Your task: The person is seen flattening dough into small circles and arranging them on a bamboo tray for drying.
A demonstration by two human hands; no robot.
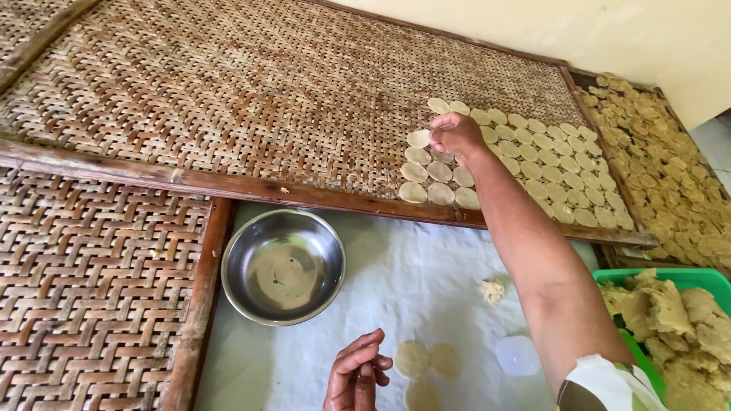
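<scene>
Laying a disc [419, 138] on the mat [228, 99], my right fingers [442, 137] pinched it; next needed release beside its row.

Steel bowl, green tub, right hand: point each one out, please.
steel bowl [283, 266], head view, on the middle of its shiny bottom.
green tub [689, 277], head view, on its bare top rim.
right hand [455, 134], head view, on the back of the hand above the woven tray.
</scene>
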